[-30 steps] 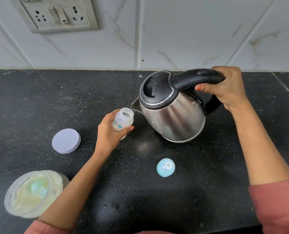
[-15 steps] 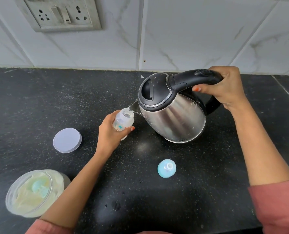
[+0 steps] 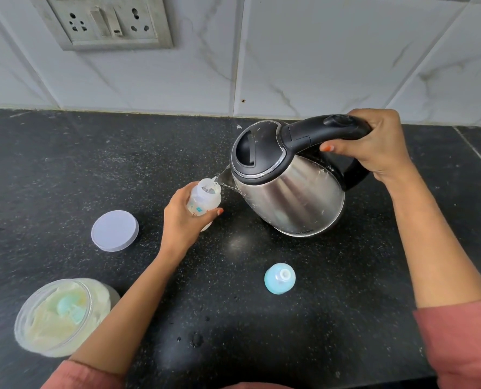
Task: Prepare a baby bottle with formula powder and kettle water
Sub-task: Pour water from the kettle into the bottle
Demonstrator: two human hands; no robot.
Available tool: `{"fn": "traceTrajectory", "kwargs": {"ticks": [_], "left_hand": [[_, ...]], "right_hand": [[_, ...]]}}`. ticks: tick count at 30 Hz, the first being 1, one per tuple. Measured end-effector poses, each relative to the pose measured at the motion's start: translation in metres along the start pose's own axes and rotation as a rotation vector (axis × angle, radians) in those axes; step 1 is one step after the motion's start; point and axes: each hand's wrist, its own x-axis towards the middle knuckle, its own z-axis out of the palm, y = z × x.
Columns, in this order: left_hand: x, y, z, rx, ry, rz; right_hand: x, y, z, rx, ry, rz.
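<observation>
Both hands are at work. The left hand (image 3: 183, 221) grips the baby bottle (image 3: 204, 202) low on its body, fingers and thumb curled round it. The hand hides the bottle's base, so it cannot be told whether the bottle rests on the surface (image 3: 65, 164) or is held just above it. The right hand (image 3: 374, 148) is wrapped tightly round the black handle (image 3: 327, 130) of the steel kettle (image 3: 288, 199), which is tipped toward the person's left with its lid shut.

The pour depends on how the spout (image 3: 224, 175) and the bottle's mouth line up. The spout sits just above and to the right of the open mouth, and a thin stream of water runs from it into the neck. The bottle's long axis leans slightly up and away from the left palm toward the spout. The left hand therefore controls the aim and the right hand controls the flow. The narrow mouth probably leaves little margin, so a steeper tilt could send water over the fingers.

The filling step appears to be under way; the water level cannot be read. The blue teat cap (image 3: 279, 277) lies on the surface nearer the person, between the two forearms and well apart from the bottle. At the left, the open jar of formula powder (image 3: 65, 327) holds a scoop (image 3: 70, 306), and its round lid (image 3: 114, 231) lies flat beyond it.
</observation>
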Motion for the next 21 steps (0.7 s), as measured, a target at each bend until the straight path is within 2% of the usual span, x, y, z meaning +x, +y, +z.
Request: {"fn": "traceTrajectory", "kwargs": {"ticks": [21], "left_hand": [[0.0020,-0.0083,0.0013,0.010,0.014,-0.012]], "right_hand": [[0.0026,0.0016,0.0034,-0.003,-0.028,-0.008]]}}
